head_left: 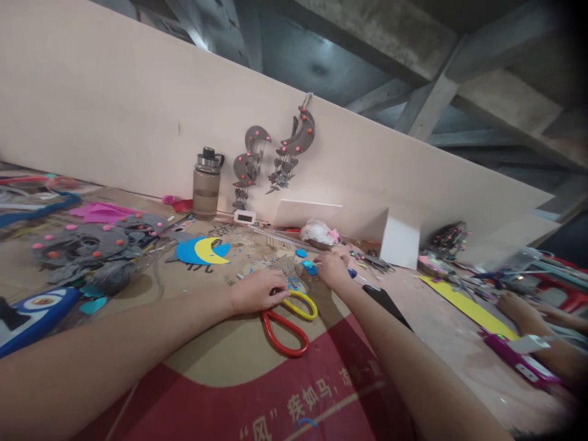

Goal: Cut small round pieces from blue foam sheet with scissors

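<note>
My left hand (258,290) is closed, its fingers curled round the pivot end of a pair of scissors (285,351) with one red and one yellow handle loop; the blades are hidden under the hand. Farther forward, my right hand (334,269) has its fingers bent down against a small blue piece (309,267). Another blue piece (301,253) lies just beyond it. Between the hands, pins (285,263) stand upright in rows among blue scraps. A blue and yellow crescent shape (204,250) lies left of them on the cardboard (220,361).
A water bottle (206,187) stands by the white partition (138,104), where grey moon-shaped hangings (301,131) hang. A black phone-like object (386,304) lies under my right forearm. Another person's hand (519,309) is at the right, near a yellow strip (463,306) and a magenta device (519,358).
</note>
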Action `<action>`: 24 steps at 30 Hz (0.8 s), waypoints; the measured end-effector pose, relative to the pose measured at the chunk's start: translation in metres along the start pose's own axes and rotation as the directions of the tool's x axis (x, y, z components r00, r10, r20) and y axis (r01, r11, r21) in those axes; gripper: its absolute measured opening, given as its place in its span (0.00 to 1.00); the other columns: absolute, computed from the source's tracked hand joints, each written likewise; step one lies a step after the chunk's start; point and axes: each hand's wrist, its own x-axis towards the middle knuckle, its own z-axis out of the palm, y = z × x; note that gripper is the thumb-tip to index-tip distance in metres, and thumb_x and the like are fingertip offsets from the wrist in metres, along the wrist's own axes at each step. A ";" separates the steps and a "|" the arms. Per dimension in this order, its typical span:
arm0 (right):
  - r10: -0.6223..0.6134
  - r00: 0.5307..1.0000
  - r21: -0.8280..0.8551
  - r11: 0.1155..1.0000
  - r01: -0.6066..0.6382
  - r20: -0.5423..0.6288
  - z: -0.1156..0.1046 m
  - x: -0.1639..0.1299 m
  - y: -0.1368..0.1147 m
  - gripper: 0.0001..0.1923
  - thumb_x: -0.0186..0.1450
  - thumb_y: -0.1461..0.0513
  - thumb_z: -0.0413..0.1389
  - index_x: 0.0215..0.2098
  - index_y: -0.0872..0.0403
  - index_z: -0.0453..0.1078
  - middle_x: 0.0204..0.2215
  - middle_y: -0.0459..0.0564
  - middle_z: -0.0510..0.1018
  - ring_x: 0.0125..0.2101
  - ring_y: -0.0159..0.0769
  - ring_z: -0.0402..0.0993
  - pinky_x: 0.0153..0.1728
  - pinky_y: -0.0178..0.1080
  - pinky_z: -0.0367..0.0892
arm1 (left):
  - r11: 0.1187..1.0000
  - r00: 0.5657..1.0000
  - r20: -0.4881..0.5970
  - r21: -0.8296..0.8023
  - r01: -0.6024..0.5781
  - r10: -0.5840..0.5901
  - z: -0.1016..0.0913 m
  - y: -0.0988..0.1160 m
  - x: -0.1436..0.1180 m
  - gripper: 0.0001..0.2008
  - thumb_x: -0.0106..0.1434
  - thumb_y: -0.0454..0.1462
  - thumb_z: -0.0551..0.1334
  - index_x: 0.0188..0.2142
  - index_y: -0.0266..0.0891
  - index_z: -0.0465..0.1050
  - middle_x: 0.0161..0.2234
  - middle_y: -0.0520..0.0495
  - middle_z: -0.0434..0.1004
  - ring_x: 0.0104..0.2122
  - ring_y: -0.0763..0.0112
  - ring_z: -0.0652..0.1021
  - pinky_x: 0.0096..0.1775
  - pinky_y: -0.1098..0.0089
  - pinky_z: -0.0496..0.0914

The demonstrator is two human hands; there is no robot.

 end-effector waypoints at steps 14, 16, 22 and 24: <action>-0.242 0.945 0.457 0.830 0.319 -0.220 -0.019 -0.056 -0.087 0.11 0.66 0.67 0.54 0.42 0.54 0.76 0.40 0.48 0.81 0.43 0.33 0.73 0.45 0.32 0.65 | 0.953 0.901 -0.317 -0.031 0.301 -0.295 -0.016 -0.004 -0.001 0.16 0.64 0.41 0.56 0.22 0.38 0.69 0.22 0.51 0.71 0.26 0.73 0.69 0.31 0.71 0.60; -0.270 0.933 0.516 0.779 0.357 -0.237 -0.023 -0.069 -0.091 0.10 0.67 0.64 0.53 0.44 0.54 0.75 0.41 0.51 0.80 0.44 0.36 0.72 0.46 0.36 0.65 | 0.898 0.795 -0.434 -0.090 0.430 -0.424 -0.026 -0.015 -0.001 0.18 0.64 0.44 0.55 0.20 0.38 0.66 0.19 0.53 0.66 0.24 0.73 0.66 0.30 0.70 0.59; -0.307 0.949 0.334 0.888 0.315 -0.076 -0.028 -0.121 -0.080 0.16 0.67 0.54 0.55 0.51 0.52 0.73 0.48 0.58 0.74 0.51 0.50 0.67 0.52 0.49 0.62 | 0.770 0.585 -0.507 -0.335 0.543 -0.633 -0.032 -0.055 -0.004 0.19 0.60 0.47 0.55 0.20 0.38 0.69 0.17 0.54 0.63 0.22 0.73 0.65 0.28 0.70 0.59; -0.297 0.955 0.285 0.916 0.284 0.002 -0.027 -0.133 -0.079 0.22 0.66 0.53 0.56 0.56 0.50 0.69 0.50 0.59 0.72 0.51 0.52 0.66 0.51 0.51 0.62 | 0.726 0.547 -0.479 -0.434 0.533 -0.687 -0.028 -0.064 -0.005 0.18 0.60 0.48 0.56 0.21 0.38 0.70 0.17 0.54 0.64 0.21 0.73 0.65 0.26 0.71 0.59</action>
